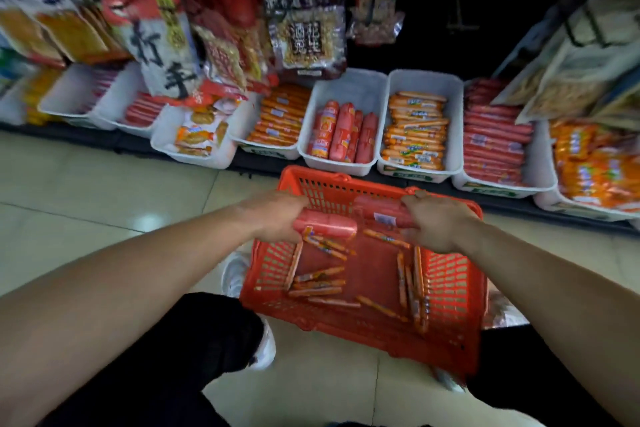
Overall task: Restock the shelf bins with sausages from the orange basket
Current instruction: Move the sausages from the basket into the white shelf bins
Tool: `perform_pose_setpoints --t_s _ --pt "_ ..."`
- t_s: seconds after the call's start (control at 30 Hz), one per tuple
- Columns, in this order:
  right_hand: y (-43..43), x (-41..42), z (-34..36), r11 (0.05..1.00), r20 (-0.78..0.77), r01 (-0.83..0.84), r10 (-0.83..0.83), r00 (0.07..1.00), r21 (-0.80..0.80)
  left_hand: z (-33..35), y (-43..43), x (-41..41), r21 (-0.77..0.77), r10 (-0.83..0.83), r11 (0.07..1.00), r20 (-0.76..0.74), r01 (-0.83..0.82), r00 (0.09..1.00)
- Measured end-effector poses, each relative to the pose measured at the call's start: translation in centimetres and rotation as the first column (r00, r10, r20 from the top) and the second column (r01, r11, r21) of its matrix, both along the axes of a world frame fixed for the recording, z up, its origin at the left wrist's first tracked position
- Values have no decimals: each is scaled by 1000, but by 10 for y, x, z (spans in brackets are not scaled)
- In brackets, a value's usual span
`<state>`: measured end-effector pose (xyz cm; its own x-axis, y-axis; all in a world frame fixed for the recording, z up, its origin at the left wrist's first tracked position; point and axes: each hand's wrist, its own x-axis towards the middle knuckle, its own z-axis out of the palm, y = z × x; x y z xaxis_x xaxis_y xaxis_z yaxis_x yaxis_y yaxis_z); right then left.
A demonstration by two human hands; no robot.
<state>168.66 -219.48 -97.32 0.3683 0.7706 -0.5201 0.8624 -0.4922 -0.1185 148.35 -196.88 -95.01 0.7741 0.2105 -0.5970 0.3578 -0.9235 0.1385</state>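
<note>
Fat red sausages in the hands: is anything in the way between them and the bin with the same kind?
Nothing visible is. The left hand and right hand each hold a fat red sausage over the orange basket, and the white bin of matching sausages sits open just beyond the basket's far rim.

One orange basket (pixel 346 333), two hands (pixel 277 215), two thick red sausages (pixel 325 222).

Moderately bright from overhead, with a soft glare spot on the floor tiles (pixel 147 221), deep shadow in the shelf recess (pixel 467 3) up top, heavy motion blur over the hanging packets (pixel 162 45) at upper left, crisper on the central bins (pixel 346 87), bowed by wide-angle distortion toward the edges.
</note>
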Motion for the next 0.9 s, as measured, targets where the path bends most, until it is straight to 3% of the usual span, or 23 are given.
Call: perform_pose_setpoints --t_s 0.13,0.33,0.53,0.63,0.77,0.9 --pt "16 2 19 997 24 39 -41 999 68 29 24 -10 36 83 996 103 -87 991" --pt "52 9 -10 963 5 236 -239 971 133 7 54 4 16 301 951 155 -307 941" --pt "116 30 -44 912 104 349 -377 920 217 -22 75 27 -1 416 906 186 -423 890" --pt "150 47 -62 822 72 482 -524 849 305 -29 82 36 -24 467 882 189 -471 864" --pt "181 62 -75 666 -111 641 -656 747 382 -34 85 47 -87 566 822 231 -563 791" --pt "173 48 -84 819 -10 482 -504 864 311 -42 88 60 -139 635 771 246 -622 732"
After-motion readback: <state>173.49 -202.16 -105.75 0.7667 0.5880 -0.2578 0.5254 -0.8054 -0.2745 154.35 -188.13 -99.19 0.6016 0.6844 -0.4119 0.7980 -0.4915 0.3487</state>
